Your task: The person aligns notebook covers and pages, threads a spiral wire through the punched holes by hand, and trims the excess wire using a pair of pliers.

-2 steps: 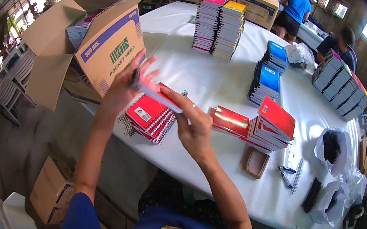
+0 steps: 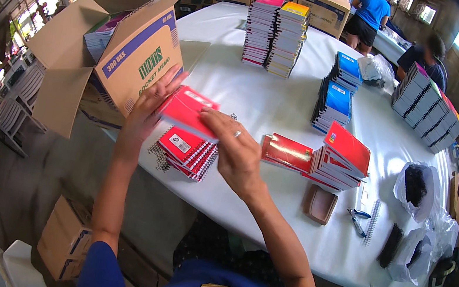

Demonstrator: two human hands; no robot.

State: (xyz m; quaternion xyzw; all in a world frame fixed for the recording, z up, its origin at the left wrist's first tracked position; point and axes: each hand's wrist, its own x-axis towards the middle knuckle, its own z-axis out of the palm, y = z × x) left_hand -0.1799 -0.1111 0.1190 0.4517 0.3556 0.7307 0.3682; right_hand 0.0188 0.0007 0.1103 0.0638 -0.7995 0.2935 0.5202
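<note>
A red spiral notebook (image 2: 191, 112), slightly blurred, is held tilted above the table's near left part. My right hand (image 2: 238, 154) grips its right edge, with the thumb underneath out of sight and a ring on one finger. On the other side, my left hand (image 2: 151, 100) has its fingers stretched out along the bound edge, seeming to touch it; its thumb cannot be made out. Just below lies a pile of red spiral notebooks (image 2: 184, 147) with coils sticking out. Right of my right hand, more red notebooks (image 2: 338, 160) are stacked, beside a flat-lying red notebook (image 2: 287, 151).
An open cardboard box (image 2: 140, 65) holding notebooks stands at left. Farther off are tall notebook stacks (image 2: 274, 34), blue notebooks (image 2: 335, 100) and another stack (image 2: 427, 108). Pliers (image 2: 357, 222), a loose coil (image 2: 372, 222), a brown tray (image 2: 319, 204) and plastic bags (image 2: 415, 189) lie at right.
The notebook has turned from nearly edge-on to show its red cover. My left fingers, spread before, are closer together; my right hand has shifted slightly with the notebook.
</note>
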